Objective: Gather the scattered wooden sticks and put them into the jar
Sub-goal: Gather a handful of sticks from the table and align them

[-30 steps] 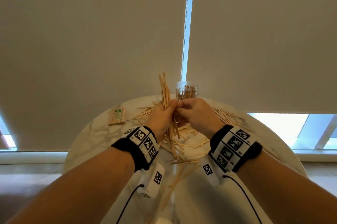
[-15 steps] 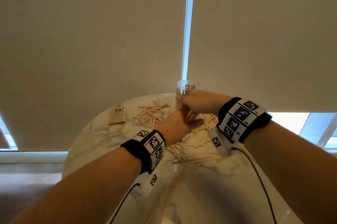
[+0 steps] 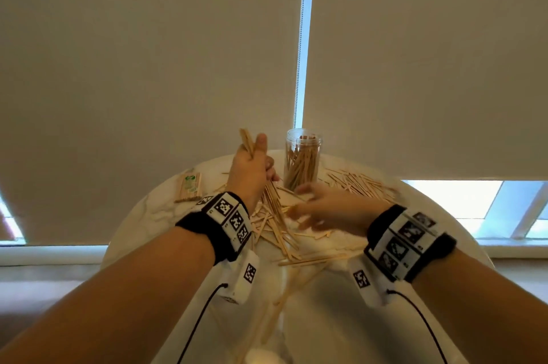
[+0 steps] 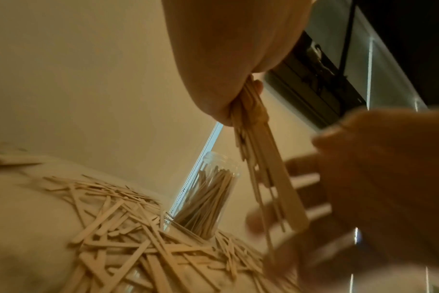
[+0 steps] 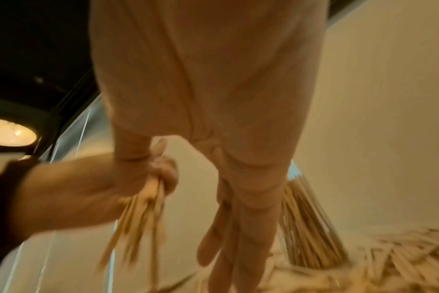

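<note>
My left hand (image 3: 254, 166) grips a bundle of wooden sticks (image 3: 246, 140) upright, just left of the clear jar (image 3: 302, 162), which stands partly filled with sticks. In the left wrist view the bundle (image 4: 260, 158) hangs from the fist toward the table, with the jar (image 4: 208, 196) behind it. My right hand (image 3: 314, 205) is blurred, low over the table in front of the jar. Its fingers (image 5: 226, 247) are straight and hold nothing. Loose sticks (image 3: 275, 230) lie scattered under and between both hands, and more sticks (image 3: 360, 184) lie to the jar's right.
The round marble table (image 3: 148, 215) stands against a window with lowered beige blinds. A wrapped pack of sticks (image 3: 189, 187) lies at its left edge. More sticks (image 3: 296, 283) trail toward the near edge.
A second ago both hands held the bundle together. The right hand then went to the jar's mouth and has now dropped to the table before it; the left hand has risen with the bundle.
</note>
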`<state>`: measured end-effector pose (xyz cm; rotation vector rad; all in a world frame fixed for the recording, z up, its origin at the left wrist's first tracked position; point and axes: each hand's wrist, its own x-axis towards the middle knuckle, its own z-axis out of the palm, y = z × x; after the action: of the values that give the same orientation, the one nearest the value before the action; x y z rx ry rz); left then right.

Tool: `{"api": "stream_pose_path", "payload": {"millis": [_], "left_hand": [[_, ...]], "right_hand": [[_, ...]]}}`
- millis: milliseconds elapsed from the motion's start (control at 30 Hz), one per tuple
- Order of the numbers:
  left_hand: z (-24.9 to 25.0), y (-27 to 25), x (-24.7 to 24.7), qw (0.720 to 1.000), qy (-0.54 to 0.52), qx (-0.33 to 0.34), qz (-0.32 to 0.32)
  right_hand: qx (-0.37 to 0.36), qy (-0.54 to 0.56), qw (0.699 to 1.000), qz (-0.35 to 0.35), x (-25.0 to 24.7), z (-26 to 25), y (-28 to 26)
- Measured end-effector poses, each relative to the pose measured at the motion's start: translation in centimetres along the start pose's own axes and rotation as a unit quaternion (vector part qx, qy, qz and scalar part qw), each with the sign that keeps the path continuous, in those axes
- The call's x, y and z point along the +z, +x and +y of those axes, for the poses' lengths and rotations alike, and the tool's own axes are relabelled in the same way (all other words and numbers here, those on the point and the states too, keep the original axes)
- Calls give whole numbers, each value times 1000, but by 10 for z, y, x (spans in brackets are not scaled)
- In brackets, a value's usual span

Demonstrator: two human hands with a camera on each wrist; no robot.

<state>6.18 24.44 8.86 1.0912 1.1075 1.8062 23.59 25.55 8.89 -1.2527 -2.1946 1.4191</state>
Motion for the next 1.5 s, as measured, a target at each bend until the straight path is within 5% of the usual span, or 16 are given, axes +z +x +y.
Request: {"api": "stream_pose_path", "payload": {"millis": [100,200,367,567,767,933,1000,1100,1233,1400,1500], "left_hand": [[0,1,6,998,-47,-6,30],[-10,-9,17,999,-34,-30,13],[-14,-18,23,998,1,-61,-3],[-7,-26,27,994,-18,-99,-49],[26,-4,9,995,-47,-78,44],[20,-14,21,965,230,-109,-61],[10,-14,20,955,261,-117,-76],[7,-14,16,943,311,-107,-59],[5,-13,15,900,435,-8,-17],[3,4,4,925,374,-27,63],[1,2,5,953,287,-92,17]], "right_hand": [[-3,85,996,-40,26,6,4],[-55,159,986,18,36,-4,10],[-91,12,985,145,37,-9,12],[-97,-216,944,230,29,3,23],[-52,-296,927,226,11,15,11],[-59,-328,912,240,10,11,15],[-49,-349,899,258,7,12,15],[-41,-377,884,274,4,14,16],[-77,-375,887,257,3,11,17],[-159,-412,841,313,-2,7,13],[-143,-423,832,329,-5,4,16]]}}
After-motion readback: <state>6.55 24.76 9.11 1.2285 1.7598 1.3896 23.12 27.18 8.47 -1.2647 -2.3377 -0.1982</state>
